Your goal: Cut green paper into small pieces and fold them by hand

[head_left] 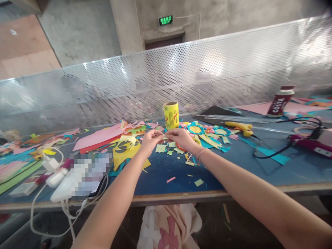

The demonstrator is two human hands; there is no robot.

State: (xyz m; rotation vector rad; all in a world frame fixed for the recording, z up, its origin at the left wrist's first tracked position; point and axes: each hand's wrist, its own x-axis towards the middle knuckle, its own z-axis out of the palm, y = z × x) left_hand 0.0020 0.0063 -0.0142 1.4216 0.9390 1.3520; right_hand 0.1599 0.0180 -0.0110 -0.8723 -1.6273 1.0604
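My left hand [152, 140] and my right hand [180, 137] meet over the middle of the blue table [162, 182]. Both are closed in a pinch on a small pale-green paper piece [164, 137], mostly covered by the fingers. Just behind them a yellow tape roll [171, 117] stands on end. Beneath and around the hands lie pale-green paper scraps [160, 148]. A yellow paper sheet with cut-outs [123, 155] is left of my left hand. Blue paper flowers with yellow centres [195, 128] rest beyond my right hand.
A yellow hot glue gun [239, 128] with a black cord lies at right, near a leaning COSTA bottle [281, 101]. A phone [98, 174], a white power bank [67, 182] and cables crowd the left front edge. A perforated metal screen [164, 77] stands along the back.
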